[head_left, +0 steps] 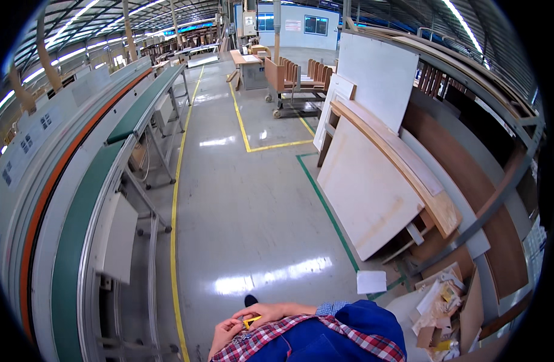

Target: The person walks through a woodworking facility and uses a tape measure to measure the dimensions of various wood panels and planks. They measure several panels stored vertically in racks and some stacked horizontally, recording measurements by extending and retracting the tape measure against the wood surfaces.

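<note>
At your far left runs a long green-belted metal conveyor (pixel 77 259), with a yellow painted floor line (pixel 175 241) beside it, probably marking off the walkway. Your left hand (pixel 224 333) has its fingers bent close at a small bright-yellow object (pixel 252 322), which sits between your hands, low against your body, perhaps to steady it. Your right hand (pixel 269 311) curls over it; I cannot tell which hand grips it. Rightward, a large off-white flat board (pixel 367 187) leans tilted, likely saving floor space, beyond an open brown cardboard box (pixel 472 311) of scraps.
</note>
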`<state>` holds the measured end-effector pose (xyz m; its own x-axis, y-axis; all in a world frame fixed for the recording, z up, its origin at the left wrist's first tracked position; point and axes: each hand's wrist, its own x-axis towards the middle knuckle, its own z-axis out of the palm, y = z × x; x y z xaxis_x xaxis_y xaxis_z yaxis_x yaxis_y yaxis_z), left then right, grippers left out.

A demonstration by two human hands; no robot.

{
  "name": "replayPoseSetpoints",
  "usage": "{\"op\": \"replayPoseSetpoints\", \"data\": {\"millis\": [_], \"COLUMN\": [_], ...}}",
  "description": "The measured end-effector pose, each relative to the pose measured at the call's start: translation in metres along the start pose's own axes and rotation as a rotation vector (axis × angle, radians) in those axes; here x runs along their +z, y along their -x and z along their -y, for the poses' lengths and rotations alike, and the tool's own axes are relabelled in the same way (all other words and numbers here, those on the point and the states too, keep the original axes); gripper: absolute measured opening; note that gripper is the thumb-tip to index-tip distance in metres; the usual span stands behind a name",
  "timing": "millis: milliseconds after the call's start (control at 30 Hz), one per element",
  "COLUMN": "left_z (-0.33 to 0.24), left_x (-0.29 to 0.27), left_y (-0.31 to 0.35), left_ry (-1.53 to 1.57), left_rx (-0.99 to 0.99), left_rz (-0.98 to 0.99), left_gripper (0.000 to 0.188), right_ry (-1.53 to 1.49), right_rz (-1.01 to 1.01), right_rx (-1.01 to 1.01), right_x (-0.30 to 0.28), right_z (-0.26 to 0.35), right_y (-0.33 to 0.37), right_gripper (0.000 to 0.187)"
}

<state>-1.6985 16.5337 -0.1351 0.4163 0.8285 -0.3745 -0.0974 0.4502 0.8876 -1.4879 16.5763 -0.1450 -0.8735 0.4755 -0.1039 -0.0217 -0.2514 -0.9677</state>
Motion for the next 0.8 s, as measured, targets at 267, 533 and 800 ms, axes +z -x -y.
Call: {"op": "replayPoseSetpoints", "data": {"millis": [267,533,800], "left_z": [-0.18,-0.276,-0.482], "left_x": [-0.086,-0.123,-0.219], "left_y": [-0.315,-0.671,-0.909], "left_ry": [0.074,-0.256,-0.126], "left_rx": [-0.147,-0.331,-0.09], "left_rz": [0.332,0.757,0.44], "left_gripper": [0.033,0.038,0.039], "right_ry": [-0.001,-0.381,-0.062], "right_rz": [-0.182,-0.438,-0.162], "right_rx": [-0.111,-0.132,-0.139], "right_x": [-0.268,-0.556,-0.865], "right_z": [0.159,0.143,0.3], "right_y": [-0.1,-0.168,-0.347], "right_gripper": [0.054,0.04,0.039]}}
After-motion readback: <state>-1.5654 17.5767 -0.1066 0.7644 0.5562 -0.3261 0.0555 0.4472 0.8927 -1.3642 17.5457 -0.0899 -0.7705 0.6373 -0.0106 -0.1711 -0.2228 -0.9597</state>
